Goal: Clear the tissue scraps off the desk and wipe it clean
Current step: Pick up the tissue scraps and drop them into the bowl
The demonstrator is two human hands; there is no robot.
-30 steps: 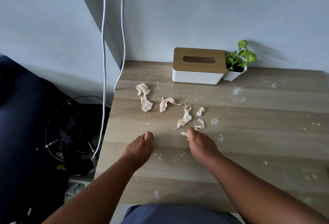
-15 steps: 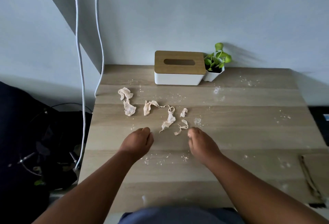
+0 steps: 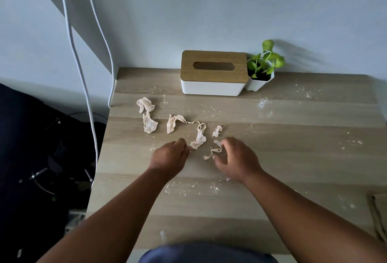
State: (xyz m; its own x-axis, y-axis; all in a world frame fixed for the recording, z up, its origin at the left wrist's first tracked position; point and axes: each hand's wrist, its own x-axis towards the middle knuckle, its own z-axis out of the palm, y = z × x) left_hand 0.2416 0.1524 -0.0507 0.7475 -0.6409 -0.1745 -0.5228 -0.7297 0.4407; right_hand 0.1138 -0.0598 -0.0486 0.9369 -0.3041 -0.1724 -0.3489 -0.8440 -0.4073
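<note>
Torn tissue scraps [image 3: 174, 123] are scattered across the middle of the wooden desk [image 3: 293, 158], among white crumbs. The left hand [image 3: 169, 157] is curled, its fingertips touching the twisted scrap [image 3: 199, 140]; whether it is pinched cannot be told. The right hand [image 3: 235, 159] is spread, fingers relaxed, beside a thin scrap [image 3: 213, 150].

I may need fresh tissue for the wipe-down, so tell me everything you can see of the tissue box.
The tissue box is rectangular with rounded corners: a white body under a wood-look lid with a long oval slot. No tissue sticks out of the slot; what is inside cannot be seen. It sits flat and upright at the back of the desk, near the wall, and the white pot of the small green plant stands close against its right end. Neither hand is near it.
</note>
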